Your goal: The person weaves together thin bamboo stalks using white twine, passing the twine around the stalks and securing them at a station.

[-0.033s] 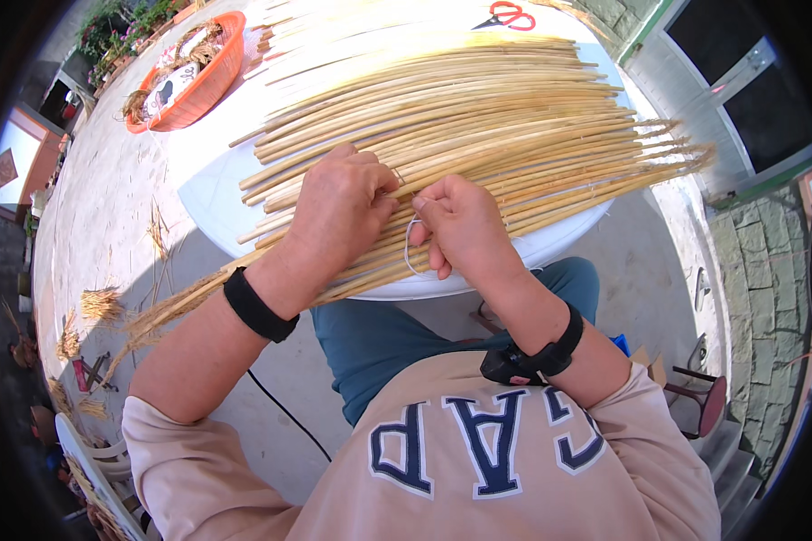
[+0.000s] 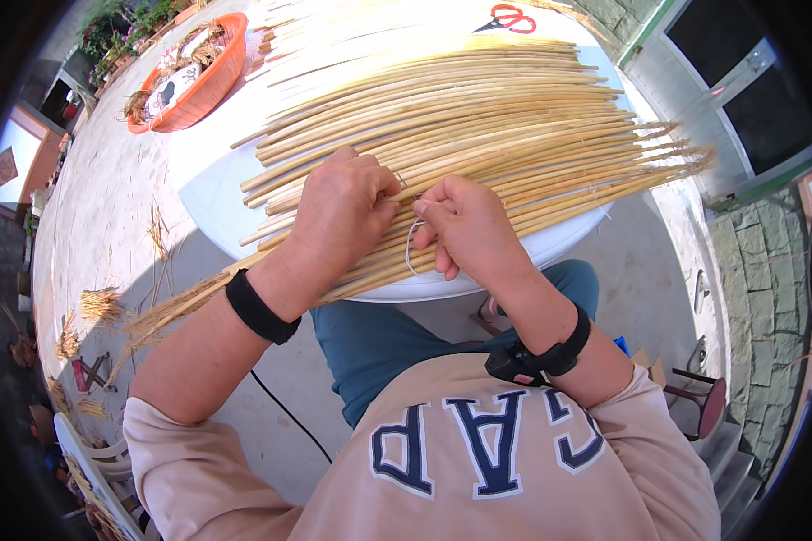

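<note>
Pale, straw-coloured reed stalks (image 2: 532,135) lie side by side across a round white table (image 2: 221,194), some with feathery heads at their ends. My left hand (image 2: 345,203) rests over the stalks, its thumb and fingers closed in a pinch; what sits between the tips is hidden. A thin, short piece shows beside those fingertips, too small to name. Close to it on the right, my right hand (image 2: 472,225) pinches a white cord (image 2: 409,251), which hangs in a loop over the near stalks. The fingertips of both hands are almost together.
Red-handled scissors (image 2: 509,20) lie at the table's far side. An orange basket (image 2: 209,99) holding bundles of dry fibre stands on the ground at far left. Loose straw (image 2: 101,305) litters the ground at left. A dark red stool (image 2: 708,408) stands at right.
My right hand and forearm have shifted very slightly to the right and down. The grip of both hands looks the same.
</note>
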Action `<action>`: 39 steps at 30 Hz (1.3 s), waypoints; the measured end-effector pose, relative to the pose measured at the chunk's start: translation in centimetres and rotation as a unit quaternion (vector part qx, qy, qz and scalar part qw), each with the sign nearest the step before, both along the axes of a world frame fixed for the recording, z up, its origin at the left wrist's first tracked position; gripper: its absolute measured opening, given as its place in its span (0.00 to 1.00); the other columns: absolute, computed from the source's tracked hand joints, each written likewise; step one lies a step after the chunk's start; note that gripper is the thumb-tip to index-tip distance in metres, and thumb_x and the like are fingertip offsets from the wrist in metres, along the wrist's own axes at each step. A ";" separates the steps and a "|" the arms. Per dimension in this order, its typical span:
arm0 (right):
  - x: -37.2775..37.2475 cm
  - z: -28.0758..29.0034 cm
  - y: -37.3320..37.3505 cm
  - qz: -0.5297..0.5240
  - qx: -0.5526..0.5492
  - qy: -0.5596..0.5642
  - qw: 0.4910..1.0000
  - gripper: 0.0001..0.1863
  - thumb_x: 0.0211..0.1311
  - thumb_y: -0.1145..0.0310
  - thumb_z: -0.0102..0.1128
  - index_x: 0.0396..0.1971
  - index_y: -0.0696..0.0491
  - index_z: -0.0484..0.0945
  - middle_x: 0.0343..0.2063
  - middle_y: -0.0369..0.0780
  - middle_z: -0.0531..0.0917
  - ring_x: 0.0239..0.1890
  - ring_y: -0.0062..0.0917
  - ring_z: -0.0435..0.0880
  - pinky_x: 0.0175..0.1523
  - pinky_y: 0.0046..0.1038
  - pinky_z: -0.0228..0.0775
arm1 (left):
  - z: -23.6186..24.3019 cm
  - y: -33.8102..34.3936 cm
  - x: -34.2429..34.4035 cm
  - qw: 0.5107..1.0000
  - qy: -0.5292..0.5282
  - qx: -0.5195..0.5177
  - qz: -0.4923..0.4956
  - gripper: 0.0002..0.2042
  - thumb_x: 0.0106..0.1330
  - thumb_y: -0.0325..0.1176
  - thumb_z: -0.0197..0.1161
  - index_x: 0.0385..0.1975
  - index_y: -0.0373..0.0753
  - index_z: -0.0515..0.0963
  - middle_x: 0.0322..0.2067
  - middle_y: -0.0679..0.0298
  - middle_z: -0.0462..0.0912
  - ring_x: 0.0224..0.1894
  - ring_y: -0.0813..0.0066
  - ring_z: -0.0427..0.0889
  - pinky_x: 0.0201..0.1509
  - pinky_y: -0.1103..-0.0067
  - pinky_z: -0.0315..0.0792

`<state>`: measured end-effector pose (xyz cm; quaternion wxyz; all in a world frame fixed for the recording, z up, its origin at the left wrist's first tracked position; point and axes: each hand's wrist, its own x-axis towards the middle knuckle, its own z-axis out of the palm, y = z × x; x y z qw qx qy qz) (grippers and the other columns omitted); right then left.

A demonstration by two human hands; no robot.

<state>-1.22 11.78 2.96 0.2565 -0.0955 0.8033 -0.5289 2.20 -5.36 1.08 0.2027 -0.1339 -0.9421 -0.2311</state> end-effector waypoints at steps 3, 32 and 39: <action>-2.4 0.0 1.2 0.013 0.003 0.450 0.893 0.08 0.59 0.70 0.56 0.25 0.60 0.76 0.20 0.46 0.80 0.23 0.39 0.80 0.31 0.37 0.75 | 0.1 0.2 0.0 1.000 -0.004 0.002 0.017 0.07 0.43 0.24 0.69 0.23 0.37 0.79 0.23 0.62 0.79 0.32 0.63 0.77 0.35 0.72 0.71; -9.6 -1.5 -4.6 0.266 0.127 0.204 0.934 0.07 0.46 0.69 0.62 0.22 0.57 0.83 0.23 0.47 0.83 0.27 0.36 0.83 0.34 0.32 0.74 | -0.6 -0.5 -1.1 0.991 -0.106 -0.012 0.079 0.06 0.45 0.25 0.68 0.25 0.37 0.82 0.22 0.57 0.82 0.29 0.59 0.81 0.37 0.70 0.74; -9.5 -3.1 -4.8 0.276 0.064 0.180 0.942 0.03 0.52 0.73 0.63 0.24 0.56 0.79 0.21 0.33 0.78 0.24 0.15 0.72 0.29 0.21 0.64 | -0.3 -0.9 -1.7 0.985 -0.152 0.027 0.082 0.08 0.46 0.25 0.70 0.28 0.36 0.83 0.23 0.56 0.83 0.26 0.64 0.83 0.33 0.74 0.76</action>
